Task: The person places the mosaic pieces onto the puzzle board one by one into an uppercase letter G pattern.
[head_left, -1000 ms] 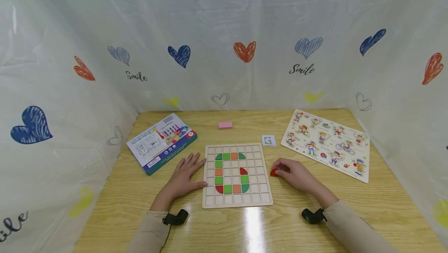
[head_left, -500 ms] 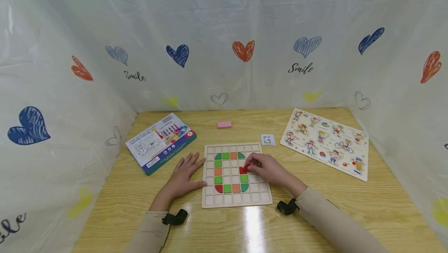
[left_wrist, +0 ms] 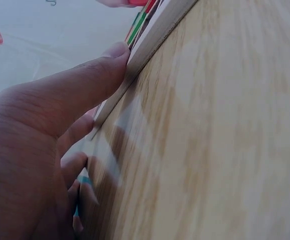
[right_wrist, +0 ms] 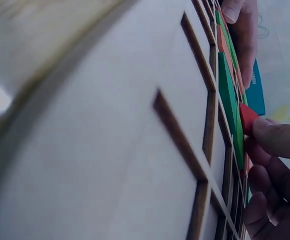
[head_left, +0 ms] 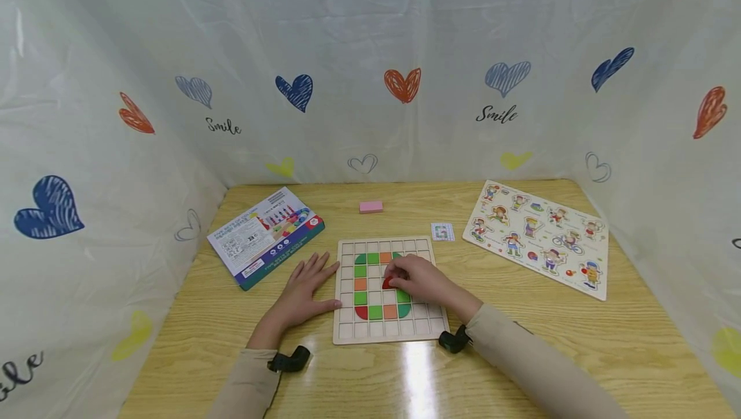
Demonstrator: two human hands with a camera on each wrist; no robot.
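Note:
A square wooden grid board (head_left: 345, 335) lies on the table with green, orange, teal and red tiles set in some of its cells. My right hand (head_left: 418, 280) pinches a red rounded tile (head_left: 387, 283) between thumb and fingers over the middle of the board. In the right wrist view the red tile (right_wrist: 248, 119) stands tilted at the thumb tip, beside the green tiles (right_wrist: 227, 95). With fingers spread and straight, my left hand (head_left: 302, 291) rests at the board's left edge. Its thumb (left_wrist: 117, 55) touches the board's side in the left wrist view.
Beyond the left hand lies a printed box (head_left: 266, 239). A pink block (head_left: 371, 207) sits behind the board, and a small pattern card (head_left: 442, 232) lies at its upper right corner. Farther right is a picture puzzle board (head_left: 538, 235).
My right hand has moved left from the table beside the board to over its middle, carrying the red tile. The left hand has stayed in place.

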